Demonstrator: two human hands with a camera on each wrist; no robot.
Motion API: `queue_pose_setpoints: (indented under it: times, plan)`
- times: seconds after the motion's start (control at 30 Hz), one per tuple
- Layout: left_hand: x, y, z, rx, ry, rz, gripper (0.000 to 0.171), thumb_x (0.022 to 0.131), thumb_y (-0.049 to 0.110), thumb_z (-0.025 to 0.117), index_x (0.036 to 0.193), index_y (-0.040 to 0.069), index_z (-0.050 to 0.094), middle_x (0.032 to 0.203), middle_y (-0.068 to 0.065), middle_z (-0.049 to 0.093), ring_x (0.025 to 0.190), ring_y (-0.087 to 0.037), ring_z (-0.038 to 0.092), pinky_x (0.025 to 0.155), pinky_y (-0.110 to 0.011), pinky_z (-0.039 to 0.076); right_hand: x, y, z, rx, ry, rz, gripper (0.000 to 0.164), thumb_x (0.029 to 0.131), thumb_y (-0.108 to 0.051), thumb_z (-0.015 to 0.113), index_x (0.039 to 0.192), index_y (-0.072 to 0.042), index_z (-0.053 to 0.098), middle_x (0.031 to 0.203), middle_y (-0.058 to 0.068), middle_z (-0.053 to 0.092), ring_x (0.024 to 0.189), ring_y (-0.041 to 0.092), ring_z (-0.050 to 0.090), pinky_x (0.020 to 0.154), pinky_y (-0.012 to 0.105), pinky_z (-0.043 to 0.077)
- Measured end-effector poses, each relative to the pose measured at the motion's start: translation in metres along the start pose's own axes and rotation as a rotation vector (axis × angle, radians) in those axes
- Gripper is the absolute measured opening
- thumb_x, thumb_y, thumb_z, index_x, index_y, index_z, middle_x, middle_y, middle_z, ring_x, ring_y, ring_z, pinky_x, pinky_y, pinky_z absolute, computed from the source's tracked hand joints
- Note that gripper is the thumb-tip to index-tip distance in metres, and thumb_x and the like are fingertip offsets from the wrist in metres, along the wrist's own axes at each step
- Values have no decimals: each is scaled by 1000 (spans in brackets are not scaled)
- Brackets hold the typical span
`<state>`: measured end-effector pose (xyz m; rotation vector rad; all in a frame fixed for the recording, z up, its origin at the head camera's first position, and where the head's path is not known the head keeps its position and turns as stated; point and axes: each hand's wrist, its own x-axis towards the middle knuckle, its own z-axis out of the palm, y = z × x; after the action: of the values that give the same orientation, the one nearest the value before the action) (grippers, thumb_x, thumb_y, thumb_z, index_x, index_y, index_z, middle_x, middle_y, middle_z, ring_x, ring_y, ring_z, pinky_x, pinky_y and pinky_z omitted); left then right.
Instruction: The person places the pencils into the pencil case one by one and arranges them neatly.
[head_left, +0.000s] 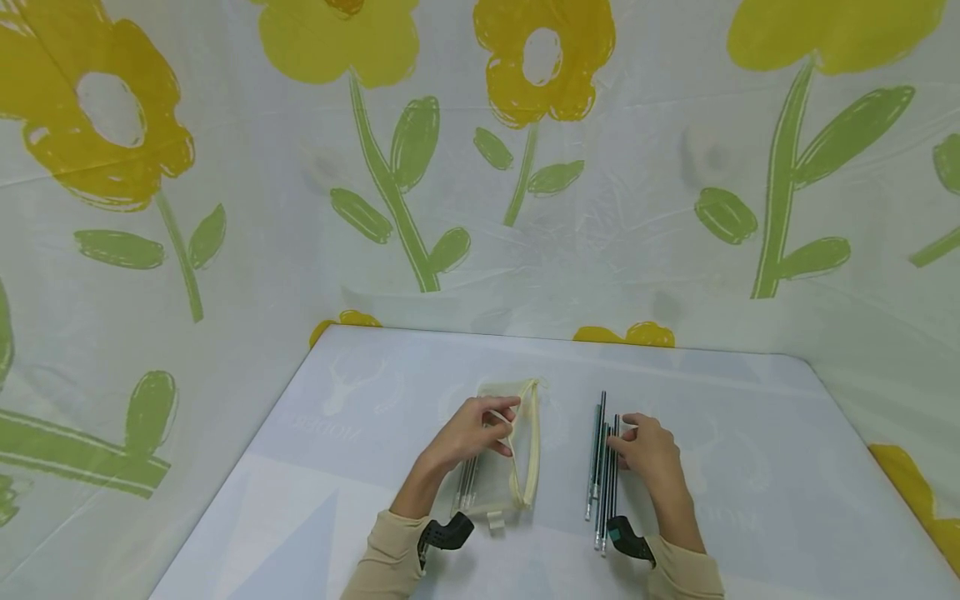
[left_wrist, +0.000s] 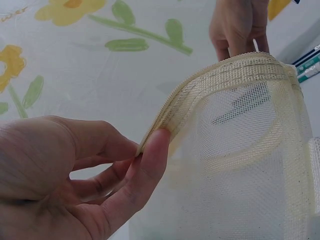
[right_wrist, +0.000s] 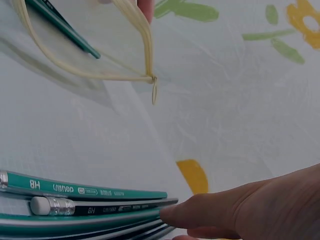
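A pale cream mesh zip pouch (head_left: 491, 492) lies on the table with its zipped side gaping. My left hand (head_left: 472, 429) pinches the zip edge between thumb and fingers, plain in the left wrist view. Several pencils (right_wrist: 62, 52) show inside the pouch. To the right of the pouch lies a loose bundle of green and black pencils (head_left: 600, 492), some with white erasers. My right hand (head_left: 648, 450) is at the bundle's right side, a fingertip touching the pencils in the right wrist view. Its other fingers are partly hidden, so whether it grips one I cannot tell.
The white table (head_left: 360, 375) has a pale printed pattern. Behind and beside it hangs a white curtain (head_left: 630, 267) with yellow flowers. A small white tab (head_left: 496, 521) sticks out at the pouch's near edge. Each wrist wears a black camera mount (head_left: 450, 533).
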<state>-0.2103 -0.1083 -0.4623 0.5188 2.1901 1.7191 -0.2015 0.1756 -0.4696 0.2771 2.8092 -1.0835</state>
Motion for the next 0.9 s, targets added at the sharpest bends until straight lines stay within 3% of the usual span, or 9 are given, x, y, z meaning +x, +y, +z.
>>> queue_pose_setpoints:
  times: [0.3, 0.47, 0.9]
  plan:
    - [-1, 1, -1, 4, 3, 3, 48, 95, 1, 49, 144, 0, 48, 120, -29, 53, 91, -32, 65, 74, -47, 65, 2, 6, 2, -62, -10, 12, 52, 86, -9, 66, 132, 11, 52, 97, 21, 67, 67, 18, 63, 53, 26, 53]
    - [-1, 2, -2, 7, 5, 6, 49, 95, 0, 49, 144, 0, 47, 119, -28, 53, 88, -29, 66, 74, -48, 65, 3, 8, 4, -86, 8, 9, 50, 86, -9, 66, 130, 12, 53, 94, 20, 67, 67, 18, 62, 52, 27, 50]
    - [-1, 1, -3, 9, 6, 8, 49, 96, 0, 49, 144, -1, 46, 119, -26, 53, 89, -28, 66, 74, -47, 65, 0, 5, 1, -85, -4, 8, 54, 85, -9, 70, 131, 13, 52, 90, 19, 66, 60, 15, 64, 53, 29, 51]
